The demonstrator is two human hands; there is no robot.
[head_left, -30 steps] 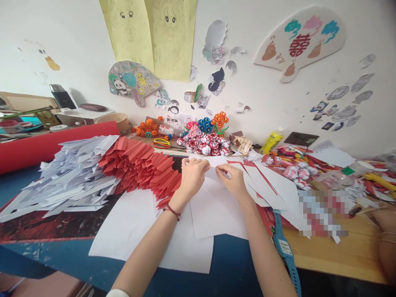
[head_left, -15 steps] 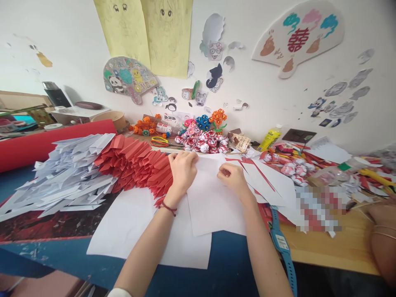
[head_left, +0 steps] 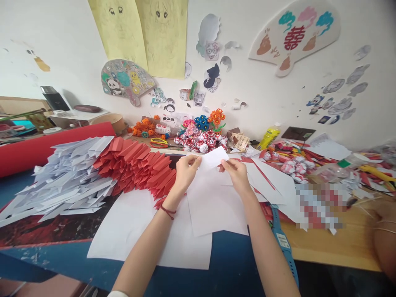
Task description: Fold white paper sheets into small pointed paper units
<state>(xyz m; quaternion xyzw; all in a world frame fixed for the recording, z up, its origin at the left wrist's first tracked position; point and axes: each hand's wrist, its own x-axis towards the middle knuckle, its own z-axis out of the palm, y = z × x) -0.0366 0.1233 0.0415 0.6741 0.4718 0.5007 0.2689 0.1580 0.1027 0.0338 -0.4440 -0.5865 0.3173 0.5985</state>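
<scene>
A small white piece of paper (head_left: 214,158) is stretched between my two hands, above larger white sheets (head_left: 216,210) on the table. My left hand (head_left: 188,170) pinches its left end between thumb and fingers. At the right end, my right hand (head_left: 235,171) grips it the same way. Just left of my left hand lies a dense row of folded red paper pieces (head_left: 133,165). Beyond that row spreads a heap of folded white paper pieces (head_left: 71,173).
A red roll (head_left: 55,144) lies behind the white heap. Red-and-white paper flowers (head_left: 206,142) and a yellow bottle (head_left: 268,137) stand along the wall. A blue watch (head_left: 282,239) lies by my right forearm. Another person's arm (head_left: 385,235) shows at the right edge.
The small white paper now shows plainly between my hands, its flat face towards me. My right hand has turned, thumb on the paper's end. The view has shifted slightly.
</scene>
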